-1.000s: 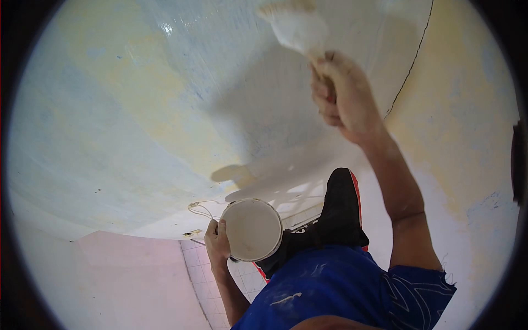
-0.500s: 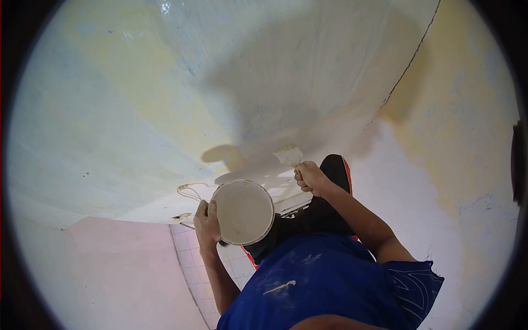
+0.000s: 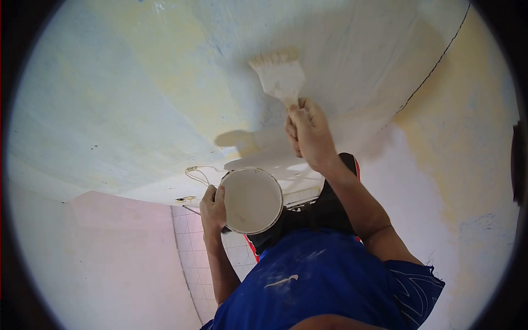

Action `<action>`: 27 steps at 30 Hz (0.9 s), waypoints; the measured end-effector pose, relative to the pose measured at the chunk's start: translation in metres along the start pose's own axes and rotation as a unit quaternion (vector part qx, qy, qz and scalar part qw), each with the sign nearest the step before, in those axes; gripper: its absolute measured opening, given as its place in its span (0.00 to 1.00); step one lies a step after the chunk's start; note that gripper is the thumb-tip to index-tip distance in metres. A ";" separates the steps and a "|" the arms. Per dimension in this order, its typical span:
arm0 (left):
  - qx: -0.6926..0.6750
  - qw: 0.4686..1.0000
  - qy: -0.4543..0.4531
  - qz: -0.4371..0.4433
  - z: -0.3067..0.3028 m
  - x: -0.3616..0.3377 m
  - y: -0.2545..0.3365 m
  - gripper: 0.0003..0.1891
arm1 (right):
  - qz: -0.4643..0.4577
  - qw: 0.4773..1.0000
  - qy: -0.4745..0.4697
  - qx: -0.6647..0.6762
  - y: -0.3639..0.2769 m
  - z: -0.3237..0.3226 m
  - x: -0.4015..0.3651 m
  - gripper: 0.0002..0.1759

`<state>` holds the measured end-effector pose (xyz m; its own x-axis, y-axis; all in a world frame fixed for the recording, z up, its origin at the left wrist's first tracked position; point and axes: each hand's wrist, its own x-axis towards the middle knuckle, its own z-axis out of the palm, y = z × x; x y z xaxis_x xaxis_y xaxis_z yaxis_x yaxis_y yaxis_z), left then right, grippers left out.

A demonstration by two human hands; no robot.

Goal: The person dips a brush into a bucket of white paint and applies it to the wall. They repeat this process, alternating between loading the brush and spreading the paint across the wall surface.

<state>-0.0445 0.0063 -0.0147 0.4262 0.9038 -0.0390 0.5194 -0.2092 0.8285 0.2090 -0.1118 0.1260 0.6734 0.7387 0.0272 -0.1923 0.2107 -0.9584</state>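
Note:
My left hand (image 3: 213, 209) grips the left rim of a round bucket (image 3: 252, 200), with the thumb over the edge. Pale off-white liquid or paste fills the bucket's opening as seen from above. In my right hand (image 3: 311, 133) is the handle of a wide brush (image 3: 281, 77), its fingers wrapped round it. The brush points up and its bristles are at the wall (image 3: 181, 82), over a bluish and whitish patch; whether they touch cannot be made out for sure.
A dark crack (image 3: 434, 69) runs down the wall at the upper right. Thin looped wires (image 3: 198, 174) stick out left of the bucket. Floor tiles (image 3: 190, 236) show at the lower left beside a pinkish wall (image 3: 126, 247). A dark object (image 3: 517, 165) stands at the right edge.
My right hand has moved up and carried the brush higher against the wall. The bucket and my left hand appear slightly higher and further right as the view shifts.

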 end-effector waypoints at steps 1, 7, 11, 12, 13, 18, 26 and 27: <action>-0.002 1.000 0.002 -0.003 0.000 0.001 -0.004 0.23 | 0.000 1.000 -0.001 0.001 0.029 -0.002 0.008 0.09; -0.009 1.000 0.000 -0.001 -0.004 0.001 -0.012 0.23 | 0.072 0.997 0.029 -0.016 0.181 -0.026 0.002 0.10; -0.013 1.000 -0.002 0.011 -0.005 0.000 -0.015 0.23 | 0.258 0.965 0.042 -0.002 0.238 -0.054 -0.008 0.08; -0.012 1.000 -0.002 0.013 -0.005 0.001 -0.015 0.23 | 0.304 0.952 0.037 0.016 0.244 -0.059 -0.007 0.07; -0.017 1.000 -0.002 0.010 -0.005 0.001 -0.016 0.23 | 0.350 0.936 0.032 0.034 0.250 -0.063 -0.006 0.07; -0.025 1.000 -0.004 -0.007 -0.002 0.002 -0.015 0.23 | 0.297 0.953 -0.022 0.059 0.166 -0.043 0.020 0.10; -0.012 1.000 -0.005 -0.007 0.000 0.004 -0.004 0.23 | 0.026 0.996 -0.055 0.058 -0.047 -0.011 -0.034 0.09; -0.013 1.000 -0.005 -0.010 0.000 0.004 -0.004 0.23 | -0.007 0.997 -0.064 0.035 -0.060 -0.019 -0.036 0.09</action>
<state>-0.0446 0.0111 -0.0184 0.4240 0.9036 -0.0608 0.5089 -0.1822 0.8413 0.2096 -0.1629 0.1768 0.5807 0.8101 0.0811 -0.2362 0.2629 -0.9355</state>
